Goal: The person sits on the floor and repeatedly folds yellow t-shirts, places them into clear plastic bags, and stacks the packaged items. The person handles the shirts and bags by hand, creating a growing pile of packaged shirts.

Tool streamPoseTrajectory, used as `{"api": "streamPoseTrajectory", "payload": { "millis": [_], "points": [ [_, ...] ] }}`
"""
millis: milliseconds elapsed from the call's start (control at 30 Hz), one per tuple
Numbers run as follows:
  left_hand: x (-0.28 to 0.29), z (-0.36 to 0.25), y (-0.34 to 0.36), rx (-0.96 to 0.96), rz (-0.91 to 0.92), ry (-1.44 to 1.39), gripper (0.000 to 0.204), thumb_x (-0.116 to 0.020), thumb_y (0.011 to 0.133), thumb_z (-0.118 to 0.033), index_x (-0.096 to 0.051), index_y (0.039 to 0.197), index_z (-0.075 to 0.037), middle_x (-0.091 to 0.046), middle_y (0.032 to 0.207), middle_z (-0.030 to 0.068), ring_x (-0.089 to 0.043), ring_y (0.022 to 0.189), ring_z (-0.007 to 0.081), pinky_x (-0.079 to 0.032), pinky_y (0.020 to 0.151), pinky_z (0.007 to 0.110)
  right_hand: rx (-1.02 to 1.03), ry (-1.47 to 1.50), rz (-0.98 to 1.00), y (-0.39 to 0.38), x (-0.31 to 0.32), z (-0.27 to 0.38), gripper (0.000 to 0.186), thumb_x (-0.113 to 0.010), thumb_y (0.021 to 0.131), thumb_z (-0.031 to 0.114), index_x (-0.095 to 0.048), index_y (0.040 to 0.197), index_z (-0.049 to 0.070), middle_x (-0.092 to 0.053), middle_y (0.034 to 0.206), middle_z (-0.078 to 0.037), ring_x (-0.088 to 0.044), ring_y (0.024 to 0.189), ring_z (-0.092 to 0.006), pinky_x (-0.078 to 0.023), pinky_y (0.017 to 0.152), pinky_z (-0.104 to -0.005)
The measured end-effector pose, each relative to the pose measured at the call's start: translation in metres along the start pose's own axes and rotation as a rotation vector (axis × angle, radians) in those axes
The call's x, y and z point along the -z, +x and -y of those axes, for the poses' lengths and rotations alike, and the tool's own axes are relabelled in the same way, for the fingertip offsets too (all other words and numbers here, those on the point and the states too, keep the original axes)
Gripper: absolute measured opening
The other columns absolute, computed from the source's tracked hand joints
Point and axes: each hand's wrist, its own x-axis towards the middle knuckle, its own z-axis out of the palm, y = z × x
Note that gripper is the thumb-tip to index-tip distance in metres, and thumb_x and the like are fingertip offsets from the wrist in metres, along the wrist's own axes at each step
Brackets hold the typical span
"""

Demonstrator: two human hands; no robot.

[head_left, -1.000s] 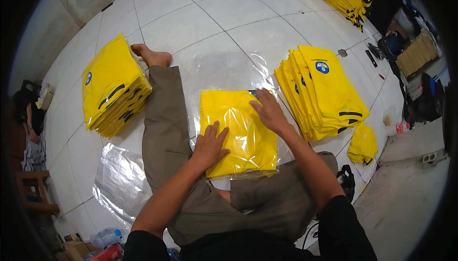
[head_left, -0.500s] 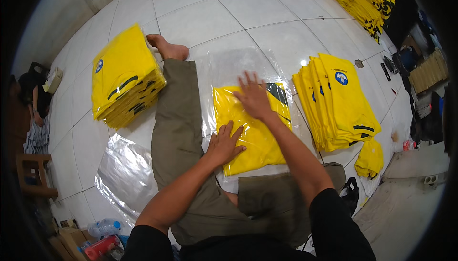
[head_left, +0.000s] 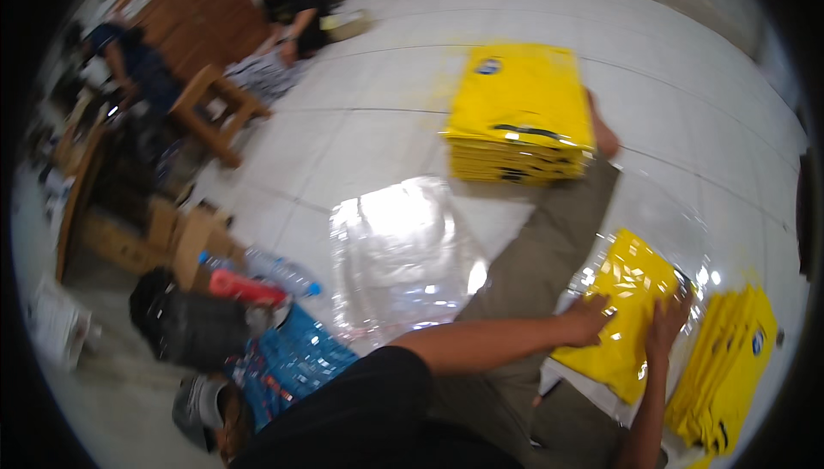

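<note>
A folded yellow shirt (head_left: 627,267) lies in a clear plastic bag (head_left: 657,207) over my olive-trousered lap, at lower right of the head view. My left hand (head_left: 585,320) rests on its left part, fingers apart. Along its right side my right hand (head_left: 668,319) touches the bagged shirt, fingers spread. Right of that stands a pile of folded yellow shirts (head_left: 717,366) with blue emblems. A taller stack of bagged yellow shirts (head_left: 515,100) sits by my bare foot (head_left: 601,126). Flat clear bags (head_left: 395,254) lie left of my leg. The picture is slightly blurred.
At upper left, two people (head_left: 287,14) (head_left: 120,57) are near a wooden stool (head_left: 215,117), grey cloth (head_left: 257,70) and wooden furniture (head_left: 180,6). Lower left hold cardboard boxes (head_left: 197,246), plastic bottles (head_left: 283,272), a red item (head_left: 245,289), a dark bag (head_left: 197,323) and blue packaging (head_left: 300,357).
The view has swung to the left, so the co-workers and clutter show more. My right hand has moved from the shirt's top middle to its right side; my left hand stays on it.
</note>
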Motion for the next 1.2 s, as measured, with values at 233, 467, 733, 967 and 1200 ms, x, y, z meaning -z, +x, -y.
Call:
{"api": "streamPoseTrajectory", "payload": {
  "millis": [233, 467, 733, 967, 1200],
  "points": [
    [-0.019, 0.012, 0.01, -0.055, -0.178, 0.054, 0.099, -0.078, 0.082, -0.045, -0.03, 0.159, -0.005, -0.019, 0.164, 0.0289, -0.02, 0.151, 0.045, -0.021, 0.118, 0.064, -0.041, 0.004, 0.204, 0.015, 0.0, -0.014, 0.061, -0.041, 0.109, 0.041, -0.027, 0.162, 0.013, -0.015, 0.169, -0.018, -0.015, 0.155, -0.0394, -0.016, 0.123, -0.0597],
    [-0.012, 0.017, 0.015, 0.107, -0.128, -0.047, 0.105, -0.08, 0.081, -0.042, -0.024, 0.161, -0.003, -0.013, 0.165, 0.0314, -0.015, 0.153, 0.0449, -0.026, 0.116, 0.063, 0.108, -0.203, 0.244, -0.029, 0.011, 0.004, 0.066, -0.036, 0.109, 0.047, -0.019, 0.165, 0.017, -0.007, 0.172, -0.012, -0.007, 0.158, -0.0368, -0.008, 0.122, -0.0611],
    [-0.022, 0.023, 0.023, 0.14, -0.101, -0.009, 0.112, -0.086, 0.072, -0.035, -0.024, 0.16, -0.002, -0.009, 0.164, 0.034, -0.011, 0.153, 0.05, -0.025, 0.116, 0.068, 0.37, 0.058, 0.006, -0.048, 0.016, 0.015, 0.077, -0.051, 0.102, 0.043, -0.02, 0.163, 0.007, -0.007, 0.17, -0.02, -0.007, 0.157, -0.0414, -0.011, 0.124, -0.059],
    [-0.041, 0.038, 0.022, 0.156, -0.205, 0.062, 0.116, -0.089, 0.066, -0.038, -0.029, 0.156, 0.002, -0.017, 0.162, 0.034, -0.017, 0.151, 0.0498, -0.027, 0.114, 0.068, 0.556, 0.149, 0.334, -0.084, 0.021, 0.056, 0.086, -0.035, 0.102, 0.062, -0.018, 0.162, 0.002, -0.007, 0.17, -0.023, -0.006, 0.157, -0.042, -0.007, 0.125, -0.0567],
    [-0.041, 0.05, 0.007, 0.079, -0.206, -0.004, 0.119, -0.089, 0.065, -0.043, -0.027, 0.157, 0.001, -0.019, 0.161, 0.0324, -0.017, 0.15, 0.0509, -0.023, 0.118, 0.067, 0.206, 0.325, -0.226, -0.055, 0.046, -0.007, 0.073, -0.043, 0.106, 0.036, -0.009, 0.164, 0.007, -0.005, 0.171, -0.019, -0.004, 0.158, -0.0347, -0.004, 0.127, -0.0465]
  ]
}}
